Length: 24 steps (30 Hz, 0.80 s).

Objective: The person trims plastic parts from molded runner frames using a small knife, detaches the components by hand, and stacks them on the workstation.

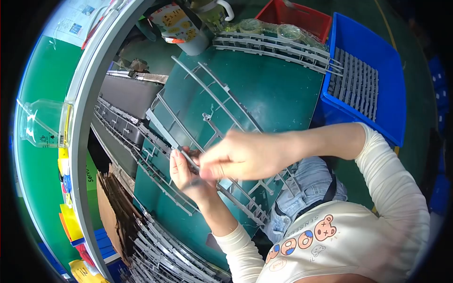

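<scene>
My left hand [181, 172] is closed round a long light-grey plastic strip [163, 129], which slants from the upper left down through the fingers. Right beside it, my right hand [236, 158] is curled over the same strip, close to the left fingertips. It is slightly blurred, and whatever its fingers hold is hidden. Around and under both hands lie grey plastic frames [214, 92] made of long rails with short cross pieces. A small branched grey piece [207, 117] rests among them.
On the green table [278, 94], more grey strips [278, 49] run along the far edge. A blue bin [368, 52] with stacked strips and a red bin [302, 16] stand beyond. Cardboard sheets [113, 212] and piled strips [174, 254] are at the lower left.
</scene>
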Each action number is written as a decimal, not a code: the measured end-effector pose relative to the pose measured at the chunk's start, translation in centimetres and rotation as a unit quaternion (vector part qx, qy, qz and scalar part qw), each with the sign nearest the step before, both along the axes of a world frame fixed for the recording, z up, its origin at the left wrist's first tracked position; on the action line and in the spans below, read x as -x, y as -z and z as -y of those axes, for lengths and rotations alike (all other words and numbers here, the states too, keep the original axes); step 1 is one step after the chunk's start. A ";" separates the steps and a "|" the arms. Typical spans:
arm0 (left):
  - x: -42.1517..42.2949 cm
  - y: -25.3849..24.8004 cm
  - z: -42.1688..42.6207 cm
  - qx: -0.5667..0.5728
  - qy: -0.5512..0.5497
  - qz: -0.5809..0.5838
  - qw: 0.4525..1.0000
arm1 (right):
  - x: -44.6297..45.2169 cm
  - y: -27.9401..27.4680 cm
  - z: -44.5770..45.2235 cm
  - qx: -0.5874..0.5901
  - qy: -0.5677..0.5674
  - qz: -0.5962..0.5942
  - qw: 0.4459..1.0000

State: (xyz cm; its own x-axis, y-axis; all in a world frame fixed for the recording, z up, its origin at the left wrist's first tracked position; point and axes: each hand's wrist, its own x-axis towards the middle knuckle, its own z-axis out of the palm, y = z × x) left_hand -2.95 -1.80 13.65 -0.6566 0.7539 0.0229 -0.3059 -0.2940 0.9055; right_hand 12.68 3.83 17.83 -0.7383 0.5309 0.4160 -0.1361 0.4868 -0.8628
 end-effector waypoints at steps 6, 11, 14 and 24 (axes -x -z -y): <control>0.9 -0.8 1.4 -0.063 0.164 0.033 0.984 | -0.9 -2.2 -2.7 -0.539 0.219 0.057 0.811; 0.4 -1.3 1.5 -0.034 0.133 0.050 0.989 | -1.5 -3.7 -2.9 -0.560 0.193 0.096 0.800; 0.7 -1.1 1.5 -0.056 0.178 0.072 0.980 | -1.5 -4.6 -3.3 -0.580 0.177 0.081 0.791; -0.1 -0.2 1.4 -0.096 0.253 0.129 0.954 | 1.4 -5.8 -5.1 -0.639 0.246 -0.129 0.717</control>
